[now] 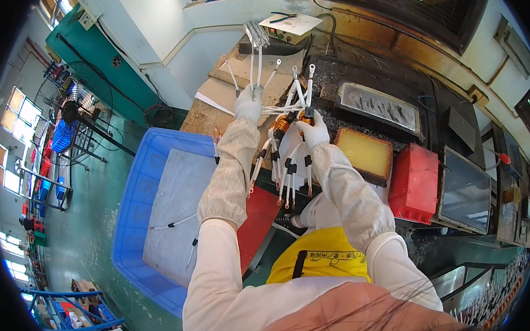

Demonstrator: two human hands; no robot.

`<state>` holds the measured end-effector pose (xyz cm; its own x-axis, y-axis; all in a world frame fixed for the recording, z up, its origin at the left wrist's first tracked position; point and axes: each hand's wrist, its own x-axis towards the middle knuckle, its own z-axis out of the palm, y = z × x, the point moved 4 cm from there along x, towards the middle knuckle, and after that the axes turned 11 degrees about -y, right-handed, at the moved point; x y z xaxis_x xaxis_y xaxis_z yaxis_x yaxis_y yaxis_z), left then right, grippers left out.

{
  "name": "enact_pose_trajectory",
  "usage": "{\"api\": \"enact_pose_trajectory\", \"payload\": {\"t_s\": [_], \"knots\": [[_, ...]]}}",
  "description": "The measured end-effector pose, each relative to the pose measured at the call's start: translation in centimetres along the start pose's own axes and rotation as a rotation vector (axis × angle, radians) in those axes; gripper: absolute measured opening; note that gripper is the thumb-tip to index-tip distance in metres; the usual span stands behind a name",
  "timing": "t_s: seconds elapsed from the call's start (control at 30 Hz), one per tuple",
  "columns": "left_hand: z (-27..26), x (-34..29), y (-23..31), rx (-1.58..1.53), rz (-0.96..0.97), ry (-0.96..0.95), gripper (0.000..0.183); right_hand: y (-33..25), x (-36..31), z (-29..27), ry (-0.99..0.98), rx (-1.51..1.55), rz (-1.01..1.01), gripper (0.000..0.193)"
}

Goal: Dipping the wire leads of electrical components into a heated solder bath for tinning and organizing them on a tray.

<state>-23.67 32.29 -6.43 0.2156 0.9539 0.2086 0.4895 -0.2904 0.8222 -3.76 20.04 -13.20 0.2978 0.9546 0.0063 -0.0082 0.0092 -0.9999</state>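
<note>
My left hand (248,105), in a white glove, is closed around white cables. Some of the cables (259,66) rise from it toward a cluster of silver metal pieces (257,34) at the bench's back left. My right hand (315,131), gloved too, grips a copper-wound coil (306,115) with a black part on top. A second copper coil (281,125) hangs just left of it. White leads with ring lugs (310,75) stick up beyond the coils. Below them dangle several white leads with black sleeves and copper-coloured ends (288,182). My fingers partly hide how the cables run between both hands.
A blue bin (131,218) with a few leads inside stands at left. Right of my hands are a tray with a grey surface (379,108), a yellow-filled tray (363,152) and a red box (414,182). Cardboard (221,79) lies on the bench. A fan (70,108) stands far left.
</note>
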Motion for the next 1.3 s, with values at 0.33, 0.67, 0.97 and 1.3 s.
{"api": "enact_pose_trajectory", "payload": {"t_s": [0.33, 0.67, 0.97, 1.3], "knots": [[-0.7, 2.3, -3.4, 0.197, -0.160, 0.109, 0.035, 0.7, 2.6, 3.5, 0.135, -0.153, 0.087, 0.047], [-3.9, 1.5, -5.2, 0.304, -0.445, 0.101, 0.055, 1.9, 4.2, 5.9, -0.228, -0.377, 0.081, 0.059], [-3.6, -0.7, 0.8, 0.145, -0.303, 0.350, 0.074, 0.7, -1.4, 5.4, -0.382, -0.607, 0.022, 0.075], [2.9, -9.6, 3.4, 0.491, 0.001, -0.423, 0.043, -0.1, -6.9, 3.8, -0.575, -0.618, 0.041, 0.051]]}}
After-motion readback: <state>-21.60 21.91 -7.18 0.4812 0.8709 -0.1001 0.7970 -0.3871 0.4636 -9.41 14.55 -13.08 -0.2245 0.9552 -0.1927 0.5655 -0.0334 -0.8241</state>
